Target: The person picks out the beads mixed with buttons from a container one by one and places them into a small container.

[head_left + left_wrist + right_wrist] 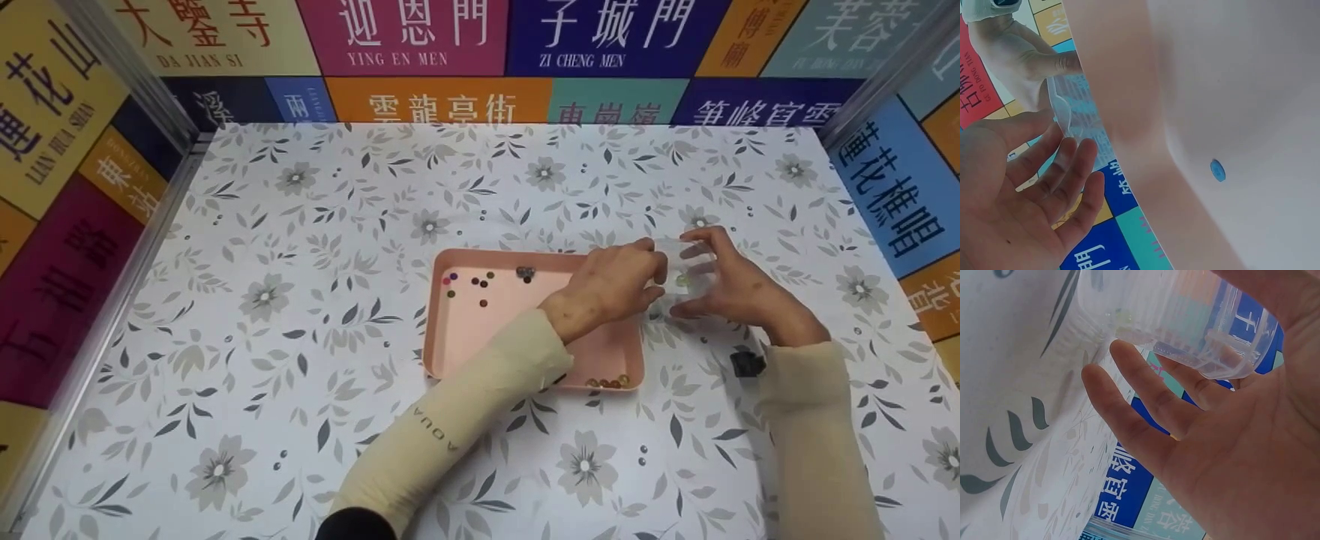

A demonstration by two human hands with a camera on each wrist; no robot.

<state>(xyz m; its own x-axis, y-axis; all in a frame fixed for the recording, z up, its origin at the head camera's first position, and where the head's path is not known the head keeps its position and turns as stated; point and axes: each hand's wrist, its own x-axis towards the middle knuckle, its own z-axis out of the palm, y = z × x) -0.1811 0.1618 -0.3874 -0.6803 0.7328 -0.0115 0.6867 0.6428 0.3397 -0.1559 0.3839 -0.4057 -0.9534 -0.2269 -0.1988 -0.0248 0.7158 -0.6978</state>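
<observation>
Between my hands is a clear plastic container (675, 262), with a yellow-green bead (682, 280) visible through its side. My right hand (739, 289) holds it with thumb and fingers spread around its right side; its underside shows in the right wrist view. My left hand (604, 289) reaches across the pink tray (431, 322), and its thumb and index finger (1039, 149) pinch the container's near edge. The other left fingers are loosely bent beside it. Several dark beads (480, 283) lie at the tray's left, grey beads (525, 272) at its back, amber beads (609, 383) at its front right corner.
A blue bead (1217, 170) lies in the tray in the left wrist view. Near my right sleeve is a small black object (748, 364). The table has a floral cover (300, 420). Colourful printed panels (420, 37) stand along its back and sides.
</observation>
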